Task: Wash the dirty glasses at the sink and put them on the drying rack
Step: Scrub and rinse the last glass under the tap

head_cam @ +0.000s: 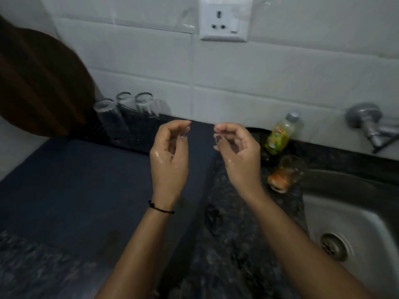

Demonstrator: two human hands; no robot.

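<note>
Head view looks down on a dark speckled stone desk [233, 244] with a steel sink [367, 223] set into it at the right. Both hands are raised over the desk, side by side and apart, palms turned inward and skin wet and shiny. The left hand [169, 156] has its fingers loosely curled toward the thumb and holds nothing that can be seen; a thin black thread [160, 209] circles its wrist. The right hand [239, 154] is curled the same way, thumb near the fingertips, and it too grips nothing visible. A dirty glass [287, 173] with orange residue in its bottom sits on the desk at the sink's back left corner, just right of the right hand and not touched by it. Behind that glass a yellow-green bottle [279, 134] with a grey cap stands by the tiled wall. Three clear glasses [125, 108] stand close together in a row on a dark drying rack [138, 134] at the back of the desk, left of the hands; a dark blue mat [64, 180] lies in front of the rack. A metal tap [367, 124] juts from the wall above the sink, and a white socket [223, 20] is fixed to the tiles higher up.
</note>
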